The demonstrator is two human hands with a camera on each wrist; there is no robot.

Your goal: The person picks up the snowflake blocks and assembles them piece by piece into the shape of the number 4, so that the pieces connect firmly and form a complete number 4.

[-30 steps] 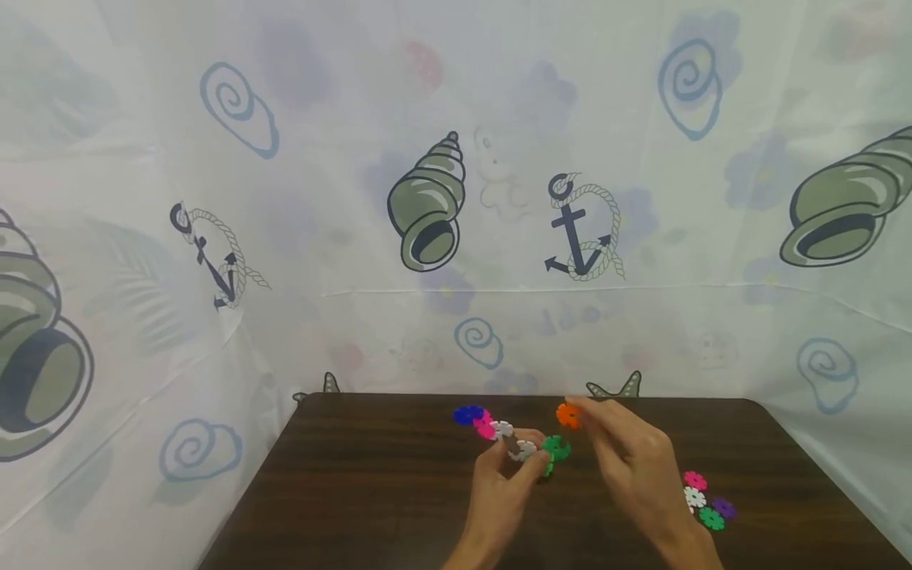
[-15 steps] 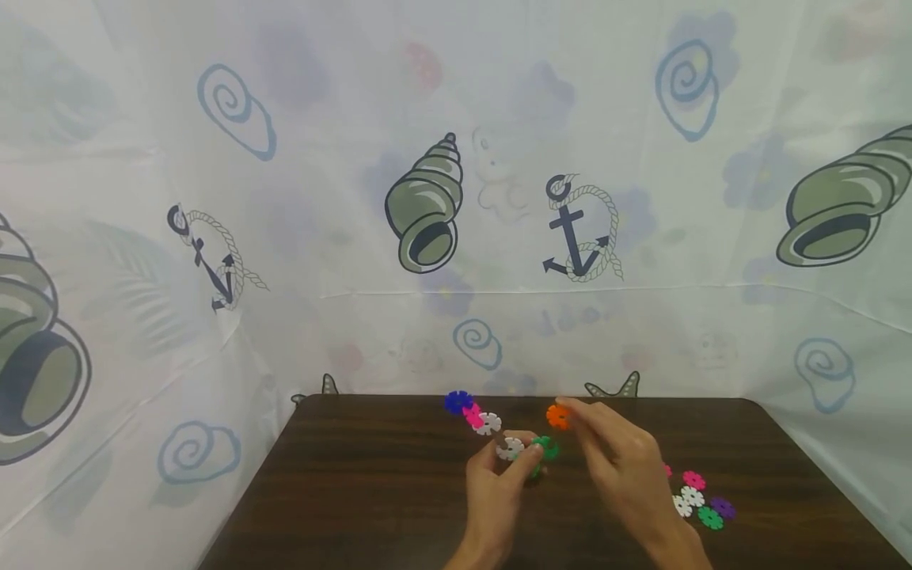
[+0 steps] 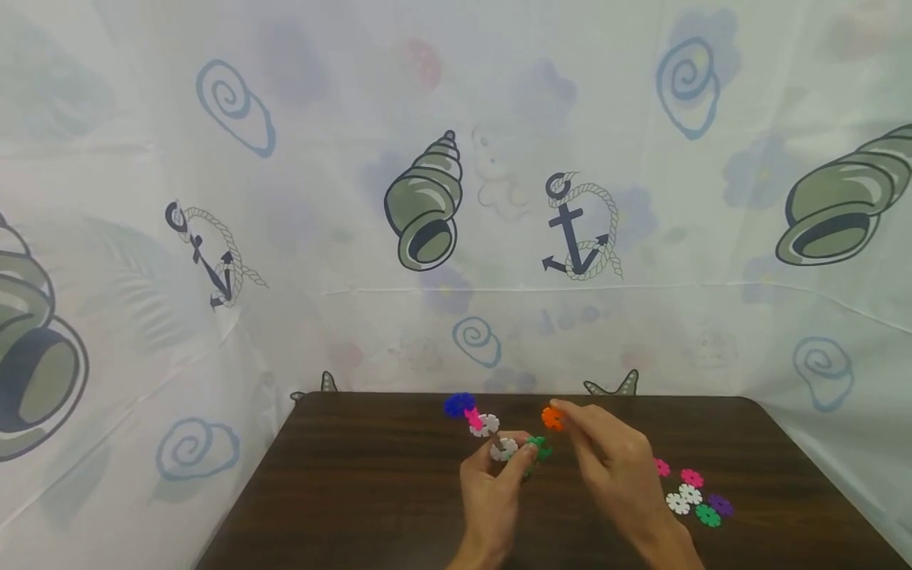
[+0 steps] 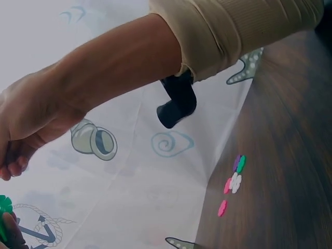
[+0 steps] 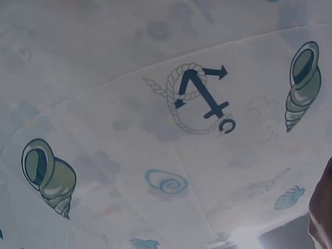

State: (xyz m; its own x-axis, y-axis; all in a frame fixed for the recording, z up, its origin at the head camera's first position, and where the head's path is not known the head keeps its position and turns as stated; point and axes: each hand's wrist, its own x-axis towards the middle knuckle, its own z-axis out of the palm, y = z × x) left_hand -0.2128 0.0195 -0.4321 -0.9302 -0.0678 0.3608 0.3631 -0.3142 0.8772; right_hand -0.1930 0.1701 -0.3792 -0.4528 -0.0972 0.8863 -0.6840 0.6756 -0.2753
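My left hand [image 3: 492, 495] pinches a chain of interlocking flower-shaped plastic discs above the table. From its far end run a blue disc [image 3: 459, 404], a pink disc [image 3: 473, 418], a white disc [image 3: 484, 425], a second white disc [image 3: 503, 450] and a green disc [image 3: 543, 448]. Fingers hide part of the chain. Between thumb and fingertips, my right hand [image 3: 620, 467] pinches an orange disc [image 3: 551, 418], apart from the chain and just right of the green one. In the left wrist view, a green disc [image 4: 5, 205] shows at the lower left edge.
Several loose discs lie on the dark wood table [image 3: 342, 475], right of my right hand, among them a purple disc [image 3: 720, 505] and a green one [image 3: 708, 515]. A printed white curtain [image 3: 321, 198] hangs behind and beside the table.
Both hands have shifted slightly left, carrying the chain and the orange disc. The chain has turned a little, and more of the loose discs now show beside the right hand.
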